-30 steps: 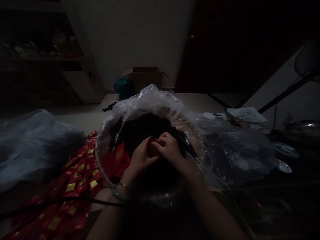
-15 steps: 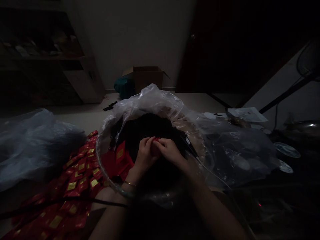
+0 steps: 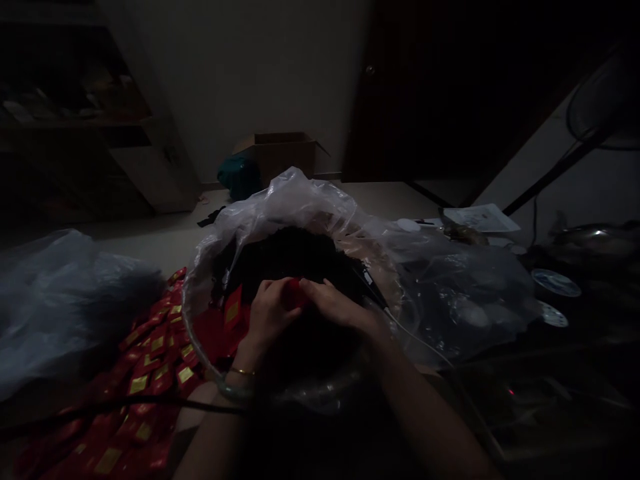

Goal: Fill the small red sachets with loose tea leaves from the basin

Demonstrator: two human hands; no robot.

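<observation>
The room is dim. My left hand (image 3: 267,317) and my right hand (image 3: 336,305) meet over a large clear plastic bag (image 3: 300,200) filled with a dark loose mass (image 3: 290,250). Both hands pinch one small red packet (image 3: 295,291) between their fingertips. Beside my left hand another red packet with a gold label (image 3: 233,310) stands upright inside the bag. A bangle and a thin bracelet sit on my left wrist.
Several red packets with gold labels (image 3: 150,347) lie in a heap at lower left, crossed by a black cable (image 3: 125,403). Crumpled plastic bags (image 3: 60,293) flank both sides. Dishes (image 3: 555,283), papers (image 3: 480,217), a cardboard box (image 3: 280,153) and shelves (image 3: 75,120) stand farther off.
Both hands have drifted slightly left with the red packet still pinched between them. My view has turned a little, shifting the scene.
</observation>
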